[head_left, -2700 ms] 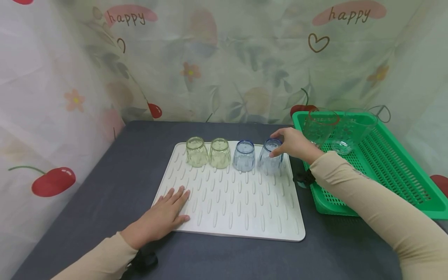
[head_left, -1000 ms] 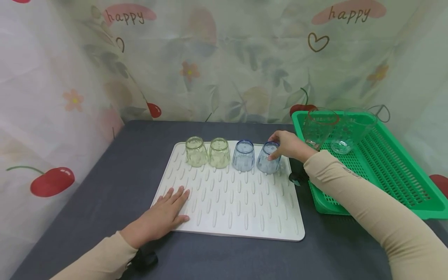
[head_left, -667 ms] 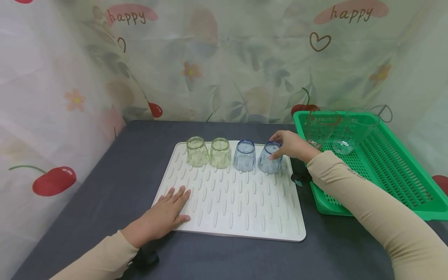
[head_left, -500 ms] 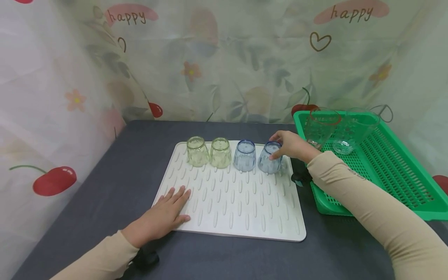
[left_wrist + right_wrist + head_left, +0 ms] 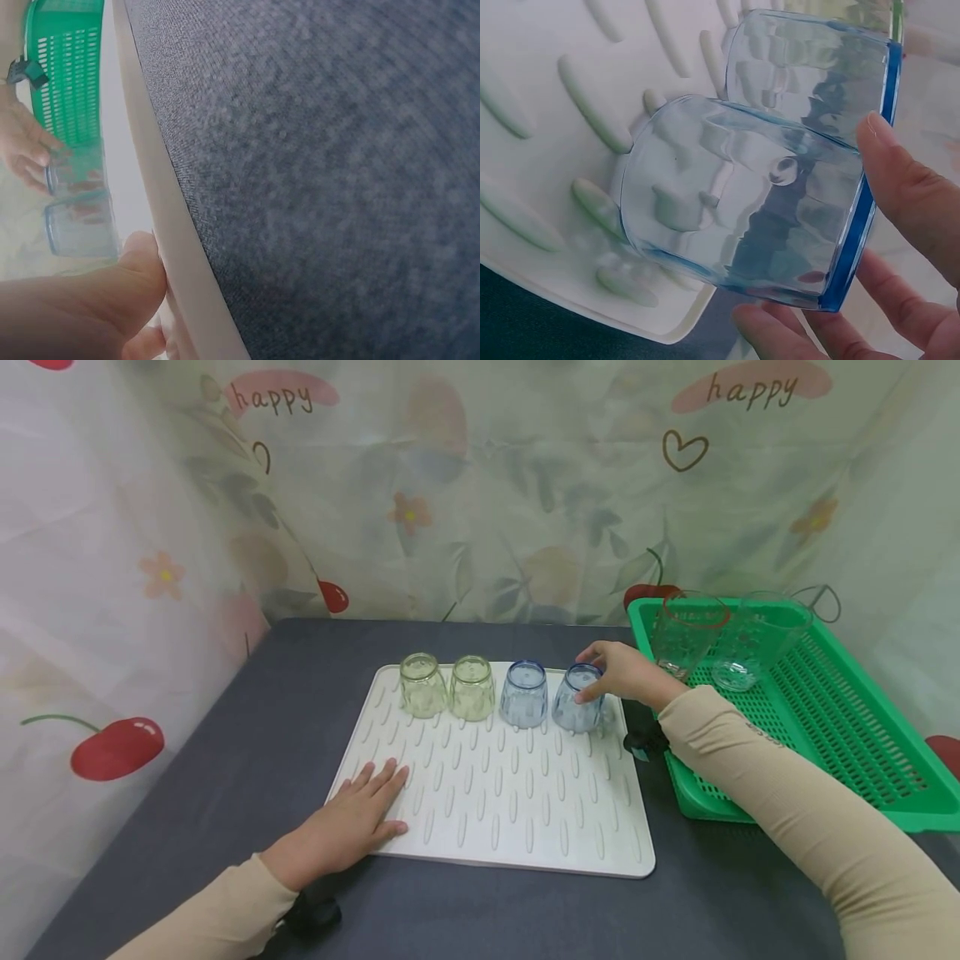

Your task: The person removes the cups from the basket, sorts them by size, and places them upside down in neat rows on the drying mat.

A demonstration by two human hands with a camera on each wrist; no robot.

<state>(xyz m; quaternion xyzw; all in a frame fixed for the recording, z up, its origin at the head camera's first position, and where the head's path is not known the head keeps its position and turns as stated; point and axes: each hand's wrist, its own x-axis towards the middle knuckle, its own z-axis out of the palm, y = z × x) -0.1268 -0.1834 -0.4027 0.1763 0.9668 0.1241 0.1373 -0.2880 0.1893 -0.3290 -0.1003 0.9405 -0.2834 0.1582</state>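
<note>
On the white ribbed mat (image 5: 517, 793), my left hand (image 5: 348, 822) lies flat with its fingers spread at the near left corner. My right hand (image 5: 626, 672) holds the rightmost blue glass (image 5: 576, 710) by its upper end, thumb on one side and fingers on the other. That glass stands upside down on the mat's far right corner. Close to its left is a second blue glass (image 5: 523, 697), also upside down. Two pale green glasses (image 5: 422, 689) continue the row leftward. In the right wrist view the held glass (image 5: 735, 202) shows its mouth against the mat.
A green perforated basket (image 5: 847, 727) stands at the right, beneath and beyond my right forearm. Inside it are a clear glass with a red rim (image 5: 686, 635) and another clear glass (image 5: 757, 639). A dark cloth (image 5: 247, 760) covers the table. A printed curtain (image 5: 480, 527) hangs behind.
Since the earliest frame, my right hand and the blue glass have shifted slightly down and left, and the glass has come to rest on the mat. My left hand stays in place.
</note>
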